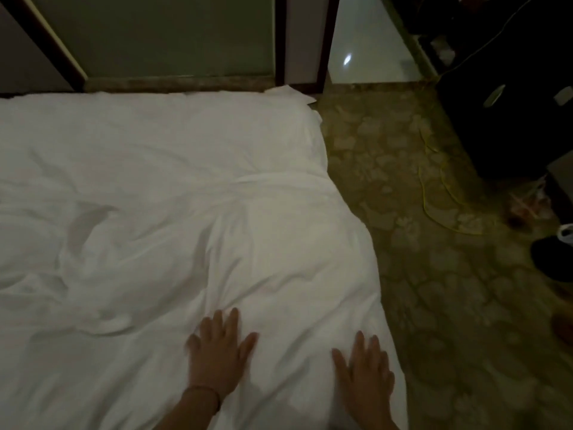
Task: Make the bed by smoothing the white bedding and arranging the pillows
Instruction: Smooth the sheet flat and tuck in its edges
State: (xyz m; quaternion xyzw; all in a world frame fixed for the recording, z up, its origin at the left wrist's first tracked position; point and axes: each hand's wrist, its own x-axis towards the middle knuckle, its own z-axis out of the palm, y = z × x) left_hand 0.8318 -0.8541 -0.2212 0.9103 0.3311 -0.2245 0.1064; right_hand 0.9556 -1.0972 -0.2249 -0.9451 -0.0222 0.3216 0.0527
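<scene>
Both hands flat on the white duvet (173,187), near its right edge, palms down. Left hand (218,352) has fingers spread and straight, gripping nothing; right hand (364,370) is the same, just inside the edge by the carpet (434,274). Likely pressing to push air and creases outward, hence open palms rather than a pinch. A creased ridge sits left of the left hand, not yet flattened. Duvet covers the bed up to the dark wall frame (279,41). No pillows in view.
</scene>
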